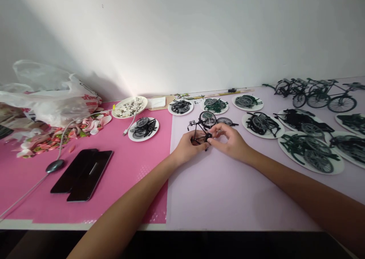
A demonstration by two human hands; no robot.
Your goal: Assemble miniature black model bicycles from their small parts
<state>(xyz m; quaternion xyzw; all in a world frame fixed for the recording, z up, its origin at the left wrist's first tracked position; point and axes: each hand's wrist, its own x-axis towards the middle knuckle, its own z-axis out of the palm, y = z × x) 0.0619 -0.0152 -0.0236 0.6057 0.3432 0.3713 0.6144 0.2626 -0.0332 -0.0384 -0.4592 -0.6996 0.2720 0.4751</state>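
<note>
A small black model bicycle (pixel 207 119), partly assembled, is held between both hands over the lilac half of the table. My left hand (pixel 188 147) is closed around its frame from the left, near the handlebar. With thumb and fingers my right hand (pixel 228 140) pinches the bicycle from the right, close to a round black part at the crank. One spoked wheel is on the frame, standing upright above the fingers. A loose grey and black wheel (pixel 224 121) lies just behind my right hand. My fingers hide much of the frame.
White plates of bicycle parts (pixel 180 107) stand along the back and right. Several assembled model bicycles (pixel 342 103) stand back right. Left, on pink, are two dark phones (pixel 90 175), a cable puck (pixel 55 166), a plate of white pieces (pixel 129 107) and a plastic bag (pixel 61 107).
</note>
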